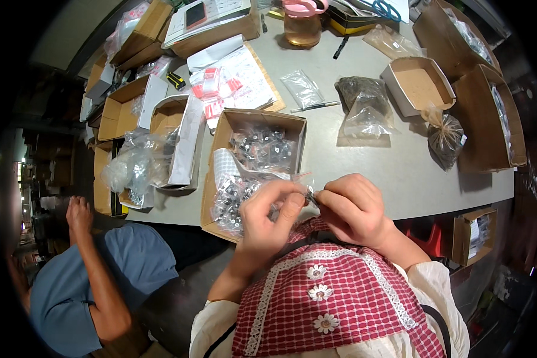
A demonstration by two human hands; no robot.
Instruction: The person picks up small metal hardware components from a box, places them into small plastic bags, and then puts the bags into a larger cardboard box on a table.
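My left hand (268, 212) and my right hand (357, 207) meet at the table's near edge, fingers pinched. Between the fingertips is a small dark part (309, 197), too small to identify. A bit of clear plastic shows beside it at the left fingertips. Just left of and beyond my hands sits an open cardboard box (206, 200) holding many small clear bags of dark parts (262, 149). A sheet of round pale stickers (225, 164) lies across these bags.
Filled plastic bags (364, 98), a white tray box (394, 89) and tall cartons (480, 143) stand at the right. At the back are a pink-lidded jar (302, 33) and papers (232, 71). Open boxes (179, 149) crowd the left. Another person (107, 268) sits near at left.
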